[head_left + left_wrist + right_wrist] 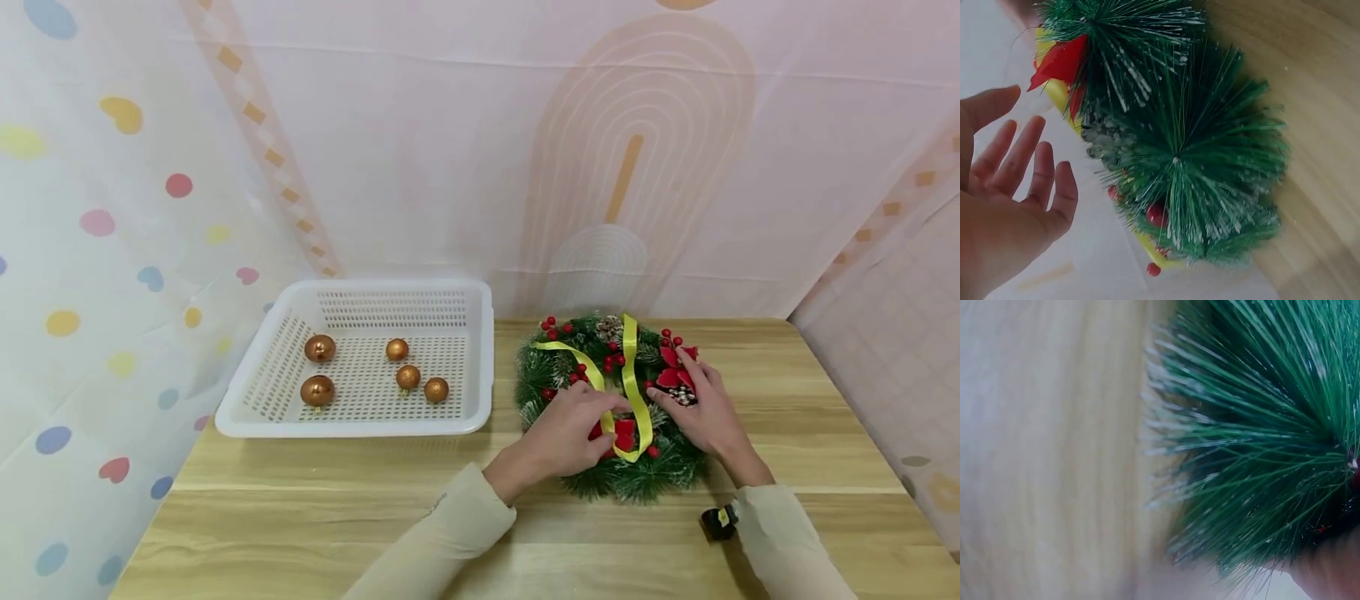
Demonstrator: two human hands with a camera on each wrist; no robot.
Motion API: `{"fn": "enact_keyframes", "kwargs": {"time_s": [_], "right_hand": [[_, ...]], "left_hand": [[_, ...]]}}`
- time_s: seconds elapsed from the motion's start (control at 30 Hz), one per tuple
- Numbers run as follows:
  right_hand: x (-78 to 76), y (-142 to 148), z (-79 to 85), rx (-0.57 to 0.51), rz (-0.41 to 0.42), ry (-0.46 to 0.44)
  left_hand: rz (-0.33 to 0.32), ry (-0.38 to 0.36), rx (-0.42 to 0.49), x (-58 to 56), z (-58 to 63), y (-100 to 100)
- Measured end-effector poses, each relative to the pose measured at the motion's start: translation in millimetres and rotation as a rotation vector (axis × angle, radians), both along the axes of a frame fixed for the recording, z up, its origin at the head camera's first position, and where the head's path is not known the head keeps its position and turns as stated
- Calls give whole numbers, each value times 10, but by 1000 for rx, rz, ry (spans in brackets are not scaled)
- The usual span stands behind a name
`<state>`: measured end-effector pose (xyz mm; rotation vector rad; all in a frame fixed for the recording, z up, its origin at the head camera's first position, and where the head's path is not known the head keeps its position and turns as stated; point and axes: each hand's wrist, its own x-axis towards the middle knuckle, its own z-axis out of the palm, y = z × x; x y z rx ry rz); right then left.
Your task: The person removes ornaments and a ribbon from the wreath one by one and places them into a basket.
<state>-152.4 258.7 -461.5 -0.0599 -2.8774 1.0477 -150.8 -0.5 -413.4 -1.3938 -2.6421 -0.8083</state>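
A green pine wreath (660,479) lies on the table, trimmed with red berries, red flowers (677,379) and pine cones. A long yellow ribbon (632,367) is draped across it in a U-shaped loop. Over the wreath's left side and the ribbon's lower bend, my left hand (573,429) hovers with loosely bent, parted fingers. The left wrist view shows that hand (1019,194) holding nothing, beside the needles. My right hand (705,412) rests on the wreath's right side, thumb and forefinger spread around a pine cone (684,396); its other fingers are largely hidden.
A white perforated basket (352,427) stands left of the wreath, with several copper-coloured ball ornaments (318,390) inside. Beside the right cuff sits a small black device (718,523). A patterned curtain (420,167) hangs behind the wooden table (832,433).
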Motion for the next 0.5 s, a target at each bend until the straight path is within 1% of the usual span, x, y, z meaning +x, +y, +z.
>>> {"fn": "enact_keyframes", "kwargs": {"time_s": [0.1, 0.23, 0.37, 0.5], "right_hand": [[-4, -4, -4, 6, 3, 3], [-6, -6, -1, 5, 5, -5], [-10, -4, 8, 7, 5, -12], [-9, 1, 9, 11, 7, -20]], "left_hand": [[8, -16, -38, -12, -32, 26], [42, -28, -60, -31, -68, 34], [73, -32, -43, -47, -93, 24], [80, -32, -4, -54, -133, 14]]}}
